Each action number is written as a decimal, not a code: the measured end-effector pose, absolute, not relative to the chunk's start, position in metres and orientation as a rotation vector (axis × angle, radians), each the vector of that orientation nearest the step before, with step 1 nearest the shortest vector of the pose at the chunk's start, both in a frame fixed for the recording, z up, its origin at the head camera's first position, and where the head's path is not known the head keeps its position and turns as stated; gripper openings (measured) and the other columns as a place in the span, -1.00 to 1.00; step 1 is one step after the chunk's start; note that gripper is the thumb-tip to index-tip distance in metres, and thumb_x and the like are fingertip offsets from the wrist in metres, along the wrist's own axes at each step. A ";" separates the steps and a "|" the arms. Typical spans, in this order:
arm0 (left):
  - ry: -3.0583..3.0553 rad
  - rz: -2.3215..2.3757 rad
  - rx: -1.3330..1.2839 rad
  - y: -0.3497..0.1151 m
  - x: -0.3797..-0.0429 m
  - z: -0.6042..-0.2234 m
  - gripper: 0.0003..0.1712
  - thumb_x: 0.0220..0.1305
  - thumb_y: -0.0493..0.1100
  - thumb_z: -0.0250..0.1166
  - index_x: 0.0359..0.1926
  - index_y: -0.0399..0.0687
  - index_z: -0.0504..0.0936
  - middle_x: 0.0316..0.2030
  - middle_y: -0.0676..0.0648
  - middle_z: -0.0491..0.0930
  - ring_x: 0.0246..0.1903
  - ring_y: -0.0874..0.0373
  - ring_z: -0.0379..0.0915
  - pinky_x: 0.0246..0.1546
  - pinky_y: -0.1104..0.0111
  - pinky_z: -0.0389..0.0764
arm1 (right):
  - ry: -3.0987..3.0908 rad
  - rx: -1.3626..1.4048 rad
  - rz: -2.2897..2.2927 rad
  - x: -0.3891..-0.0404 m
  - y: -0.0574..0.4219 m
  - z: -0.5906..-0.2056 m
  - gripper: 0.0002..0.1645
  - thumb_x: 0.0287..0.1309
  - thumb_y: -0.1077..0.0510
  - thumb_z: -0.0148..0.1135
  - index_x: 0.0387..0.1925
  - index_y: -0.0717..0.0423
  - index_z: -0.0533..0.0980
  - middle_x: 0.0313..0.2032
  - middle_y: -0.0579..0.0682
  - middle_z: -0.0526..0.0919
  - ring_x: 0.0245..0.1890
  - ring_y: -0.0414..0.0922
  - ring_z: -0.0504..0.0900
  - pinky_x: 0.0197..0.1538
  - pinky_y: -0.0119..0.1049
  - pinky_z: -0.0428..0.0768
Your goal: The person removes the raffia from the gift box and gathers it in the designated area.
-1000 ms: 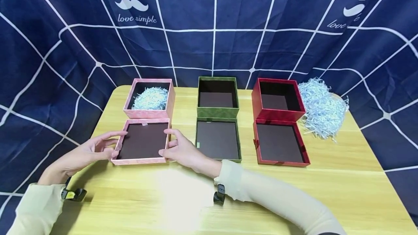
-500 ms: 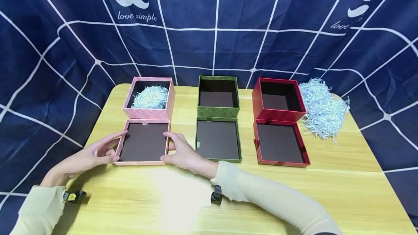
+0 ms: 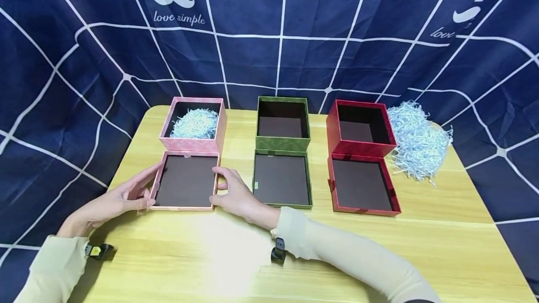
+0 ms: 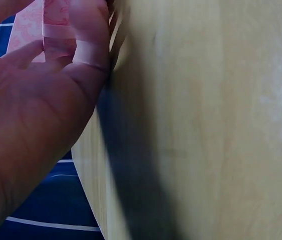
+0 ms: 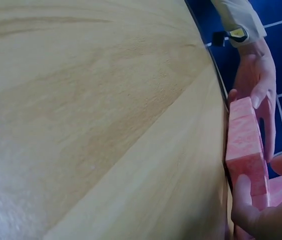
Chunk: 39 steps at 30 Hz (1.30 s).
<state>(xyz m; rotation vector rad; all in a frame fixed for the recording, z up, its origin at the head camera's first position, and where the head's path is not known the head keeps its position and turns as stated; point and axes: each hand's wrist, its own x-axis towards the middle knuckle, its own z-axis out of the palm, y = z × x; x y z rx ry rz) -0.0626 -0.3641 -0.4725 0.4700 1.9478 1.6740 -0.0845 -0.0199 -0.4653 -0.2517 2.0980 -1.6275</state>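
A pink box lid [image 3: 187, 181] lies hollow side up on the table, its back edge against the front of the pink box [image 3: 189, 145]. My left hand [image 3: 111, 205] holds the lid's left side, thumb at the front corner and fingers along the edge. On the opposite side my right hand [image 3: 240, 198] grips the lid's right wall, thumb near the front corner and index finger farther back. Pale blue shredded paper [image 3: 195, 124] sits in the pink box. The right wrist view shows the lid's pink outer wall [image 5: 246, 135] between both hands.
A green box [image 3: 282, 143] with its lid [image 3: 282, 179] stands in the middle. To the right are a red box [image 3: 360, 147] and its lid [image 3: 362, 183]. More shredded paper [image 3: 421, 144] is heaped beside the red box. A blue curtain [image 3: 252, 60] hangs behind the table [image 3: 210, 265].
The pink lid has turned slightly and its front-left corner has shifted right, so it lines up straighter with the pink box. Both hands keep hold of its sides. The head view has shifted slightly.
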 end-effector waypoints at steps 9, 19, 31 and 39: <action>2.020 1.640 0.381 -0.363 -0.066 -0.468 0.07 0.56 -0.39 0.20 0.80 0.06 -0.25 0.74 -0.28 -0.33 -0.11 -0.04 0.45 -0.33 0.21 0.64 | 2.140 -0.199 -1.617 -0.080 -0.025 -0.456 -0.14 0.22 0.34 0.40 0.54 0.00 0.43 0.42 0.04 0.38 0.34 0.00 0.53 0.27 -0.13 0.59; 2.223 1.727 0.393 -0.358 -0.078 -0.457 -0.11 0.62 -0.42 0.15 0.76 -0.19 -0.09 0.61 -0.29 0.12 0.06 0.21 0.60 -0.09 0.39 0.70 | 2.139 -0.239 -1.749 -0.091 -0.021 -0.431 -0.20 0.24 0.27 0.33 0.52 0.06 0.42 0.44 0.10 0.33 0.40 0.07 0.45 0.40 -0.01 0.50; 2.331 1.862 0.244 -0.350 -0.106 -0.432 -0.05 0.57 -0.41 0.23 0.77 -0.02 -0.03 0.54 -0.41 0.09 0.31 0.10 0.41 0.06 0.50 0.61 | 2.206 -0.279 -1.889 -0.128 -0.025 -0.400 -0.25 0.24 0.23 0.39 0.46 0.12 0.45 0.42 0.11 0.35 0.42 0.10 0.47 0.43 -0.02 0.49; 2.323 1.754 0.256 -0.344 -0.140 -0.417 0.09 0.55 -0.34 0.29 0.80 0.09 -0.19 0.64 -0.44 -0.07 0.51 -0.43 0.02 0.14 0.55 0.42 | 2.277 -0.370 -1.856 -0.153 -0.040 -0.387 -0.18 0.25 0.15 0.47 0.50 0.12 0.41 0.46 0.12 0.29 0.43 0.09 0.44 0.41 -0.14 0.50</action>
